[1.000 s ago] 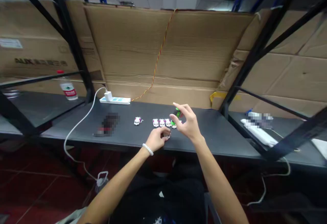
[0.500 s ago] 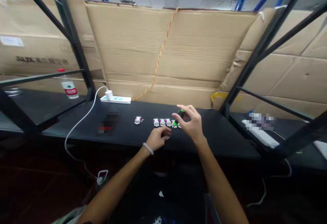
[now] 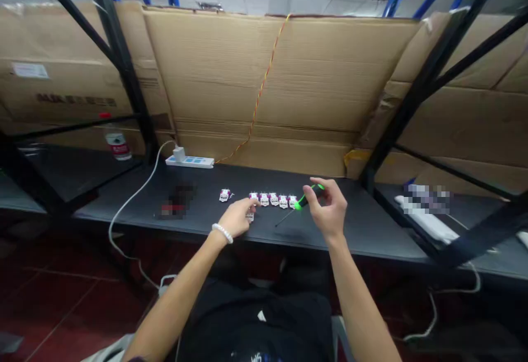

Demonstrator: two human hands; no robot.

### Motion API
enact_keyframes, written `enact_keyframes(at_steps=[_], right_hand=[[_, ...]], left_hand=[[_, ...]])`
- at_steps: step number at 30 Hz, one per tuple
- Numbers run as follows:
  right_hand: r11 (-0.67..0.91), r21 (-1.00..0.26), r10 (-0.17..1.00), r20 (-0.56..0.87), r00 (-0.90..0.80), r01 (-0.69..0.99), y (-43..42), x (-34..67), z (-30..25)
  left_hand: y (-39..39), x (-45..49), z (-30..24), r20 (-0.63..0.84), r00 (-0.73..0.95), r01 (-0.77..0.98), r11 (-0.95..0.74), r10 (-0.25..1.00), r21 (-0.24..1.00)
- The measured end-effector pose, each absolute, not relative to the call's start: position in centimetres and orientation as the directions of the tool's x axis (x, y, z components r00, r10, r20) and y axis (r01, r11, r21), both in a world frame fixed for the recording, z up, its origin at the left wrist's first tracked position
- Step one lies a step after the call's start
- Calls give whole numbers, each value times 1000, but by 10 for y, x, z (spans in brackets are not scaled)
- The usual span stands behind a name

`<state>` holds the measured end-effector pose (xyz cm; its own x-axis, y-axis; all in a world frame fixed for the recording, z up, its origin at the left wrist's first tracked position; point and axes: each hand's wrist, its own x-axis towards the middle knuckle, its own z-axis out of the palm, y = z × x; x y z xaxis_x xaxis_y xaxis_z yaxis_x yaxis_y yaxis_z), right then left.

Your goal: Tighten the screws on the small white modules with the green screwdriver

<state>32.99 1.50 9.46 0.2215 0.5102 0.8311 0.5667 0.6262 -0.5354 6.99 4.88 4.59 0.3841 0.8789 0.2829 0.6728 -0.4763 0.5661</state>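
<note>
My right hand is closed round the handle of a green and black screwdriver. Its thin shaft slants down to the left over the black table. At the left end of a row of small white and purple parts, my left hand has its fingers closed on another small white and purple part, largely covered by the fingers. One more such part, a loose white and purple piece, lies apart to the left with a short bit sticking out. What exactly these parts are is too small to tell.
A white power strip with a plugged-in charger lies at the back, its white cable running off the front edge. Black metal posts flank the table. Cardboard walls the back. A bottle stands behind the left frame.
My left hand has moved left with the small part, to the row's left end. My right hand has moved right and lower; the screwdriver has tilted, its shaft now showing.
</note>
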Motion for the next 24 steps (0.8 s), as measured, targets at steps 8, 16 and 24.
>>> enact_keyframes(at_steps=[8, 16, 24], right_hand=[[622, -549, 495, 828, 263, 558, 1, 353, 76], [612, -525, 448, 847, 288, 591, -7, 361, 85], [614, -542, 458, 837, 301, 573, -5, 365, 84]], left_hand=[[85, 48, 29, 411, 210, 720, -425, 887, 548], [93, 31, 34, 564, 135, 751, -455, 814, 478], [104, -12, 30, 223, 177, 903, -248, 959, 350]])
